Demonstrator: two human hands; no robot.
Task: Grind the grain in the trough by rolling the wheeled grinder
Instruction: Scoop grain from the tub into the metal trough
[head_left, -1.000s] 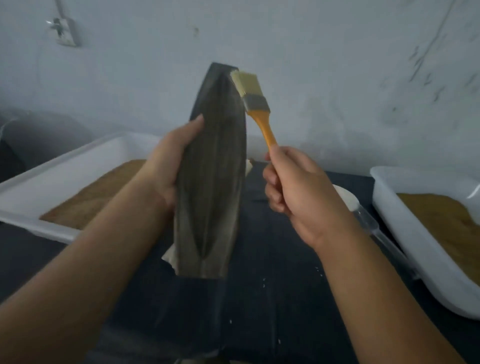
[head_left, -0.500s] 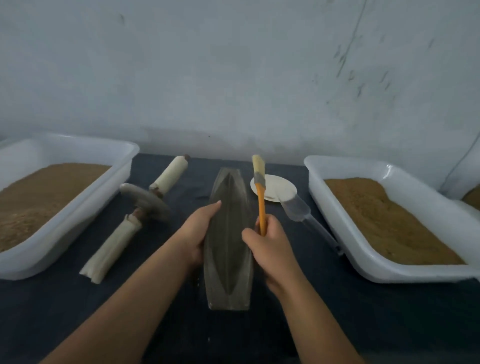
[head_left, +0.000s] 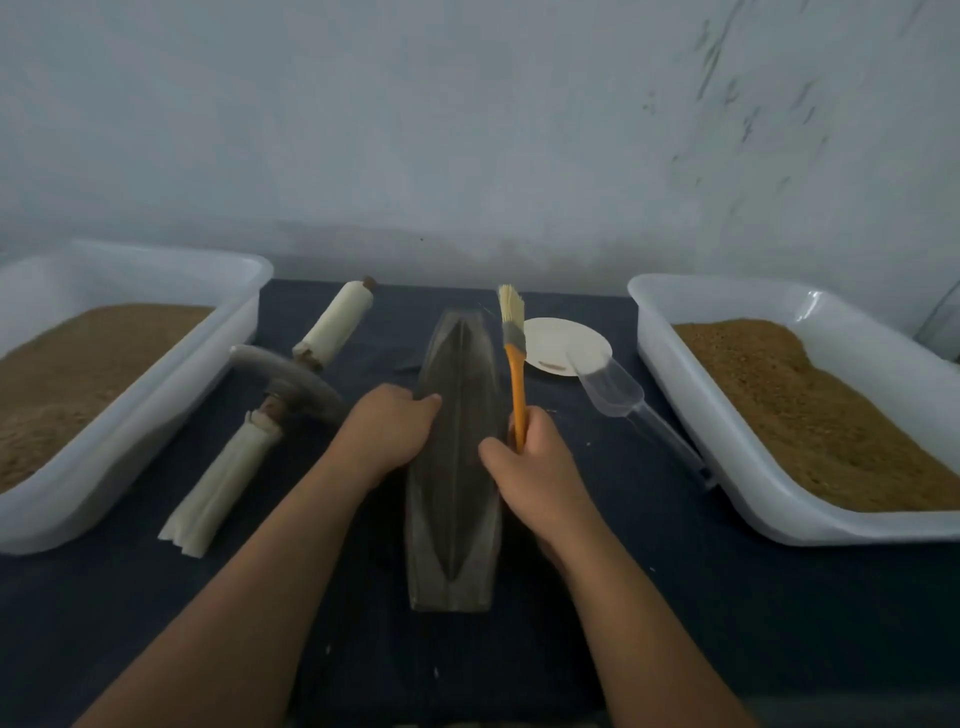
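the trough (head_left: 457, 519) lies lengthwise on the dark cloth (head_left: 623, 597) and looks empty, so rolling now would grind nothing, and the held brush (head_left: 513, 343) would hamper a two-handed roll. left hand (head_left: 387, 431) curls over the trough's left rim; right hand (head_left: 532, 467) grips the brush handle beside its right rim. the wheeled grinder (head_left: 284, 382) lies just left, untouched

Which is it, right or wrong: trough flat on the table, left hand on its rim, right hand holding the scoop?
Wrong on one point: the right hand holds the brush, not the scoop, which lies untouched further right, as the head view shows. The trough lies flat, left hand on its rim.
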